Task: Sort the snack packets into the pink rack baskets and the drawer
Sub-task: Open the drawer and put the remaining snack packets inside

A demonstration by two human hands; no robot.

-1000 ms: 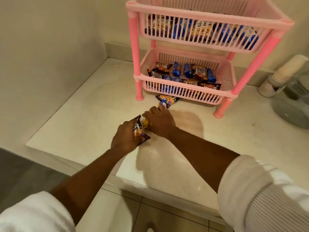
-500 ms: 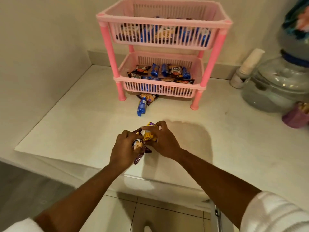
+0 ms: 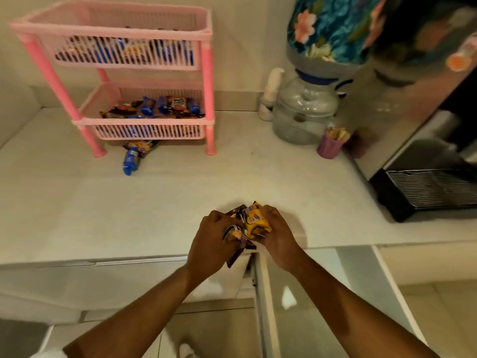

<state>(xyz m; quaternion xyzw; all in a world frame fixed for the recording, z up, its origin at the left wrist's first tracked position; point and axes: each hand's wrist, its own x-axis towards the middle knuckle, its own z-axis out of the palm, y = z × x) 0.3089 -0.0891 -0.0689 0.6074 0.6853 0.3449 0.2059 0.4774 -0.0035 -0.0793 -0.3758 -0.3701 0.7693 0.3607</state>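
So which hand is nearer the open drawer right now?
Right. The right hand hovers above the open drawer; the left hand is off its left side.

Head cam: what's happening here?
A person is sorting snacks. The left hand grips dark purple snack packets and the right hand grips a yellow snack packet, both held at the white counter's front edge, above an open white drawer. The two-tier pink plastic rack already has packets in both baskets. A blue packet and a yellow-brown one lie on the counter beneath it.
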